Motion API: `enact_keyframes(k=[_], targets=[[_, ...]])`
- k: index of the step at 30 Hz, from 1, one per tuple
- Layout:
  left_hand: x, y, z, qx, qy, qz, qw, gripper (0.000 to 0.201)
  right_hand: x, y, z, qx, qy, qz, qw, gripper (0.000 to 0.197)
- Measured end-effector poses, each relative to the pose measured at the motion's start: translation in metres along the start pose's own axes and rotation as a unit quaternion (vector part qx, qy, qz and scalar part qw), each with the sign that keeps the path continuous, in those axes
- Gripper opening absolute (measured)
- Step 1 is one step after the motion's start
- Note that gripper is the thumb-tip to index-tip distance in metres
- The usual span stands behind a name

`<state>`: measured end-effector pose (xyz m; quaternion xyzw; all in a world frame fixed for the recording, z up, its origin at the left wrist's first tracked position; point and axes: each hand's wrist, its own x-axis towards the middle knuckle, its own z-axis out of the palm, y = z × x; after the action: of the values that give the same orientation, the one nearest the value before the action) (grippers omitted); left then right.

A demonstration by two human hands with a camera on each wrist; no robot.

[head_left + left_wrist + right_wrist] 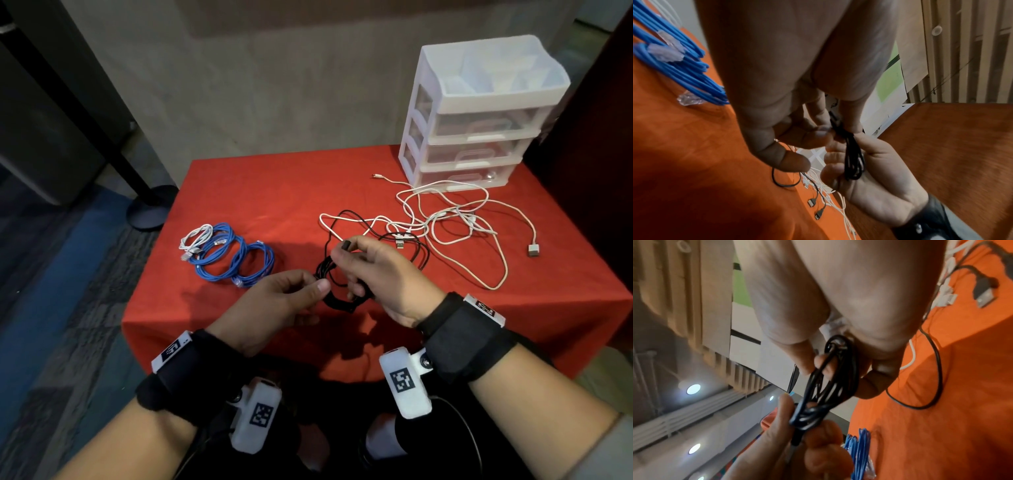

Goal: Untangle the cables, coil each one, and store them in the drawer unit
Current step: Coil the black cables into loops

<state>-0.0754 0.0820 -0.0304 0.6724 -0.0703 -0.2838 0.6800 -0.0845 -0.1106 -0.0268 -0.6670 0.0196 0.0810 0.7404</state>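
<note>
Currently, the thin black cable (342,287) is being coiled above the near edge of the red cloth-covered table (274,192): its loops are grasped by the right hand (380,274), whose thumb and forefinger also pinch the plug, and pinched by the left hand (277,301). Judged next: the loose tail must be freed from the tangled white cables (455,219). Coiled blue cables (236,257) lie left; the closed white plastic drawer unit (479,113) stands beyond.
</note>
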Motion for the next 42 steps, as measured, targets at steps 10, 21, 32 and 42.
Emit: enact_keyframes(k=[10, 21, 32, 42], targets=[[-0.005, 0.012, -0.009, 0.131, 0.014, 0.099, 0.986, 0.023, 0.007, -0.009, 0.01, 0.053, 0.092, 0.004, 0.994, 0.018], [-0.005, 0.002, -0.001, 0.038, 0.056, 0.067, 0.995, 0.034, 0.002, -0.006, 0.021, 0.014, 0.003, -0.02, 1.0, 0.021], [-0.002, -0.019, -0.087, 0.099, 0.208, -0.014, 0.973, 0.022, 0.006, 0.023, 0.011, -0.133, -0.002, -0.001, 0.991, 0.017], [0.054, -0.008, -0.116, 0.091, 0.259, -0.011, 0.961, 0.014, 0.01, 0.037, 0.013, -0.163, -0.041, 0.024, 0.985, 0.022]])
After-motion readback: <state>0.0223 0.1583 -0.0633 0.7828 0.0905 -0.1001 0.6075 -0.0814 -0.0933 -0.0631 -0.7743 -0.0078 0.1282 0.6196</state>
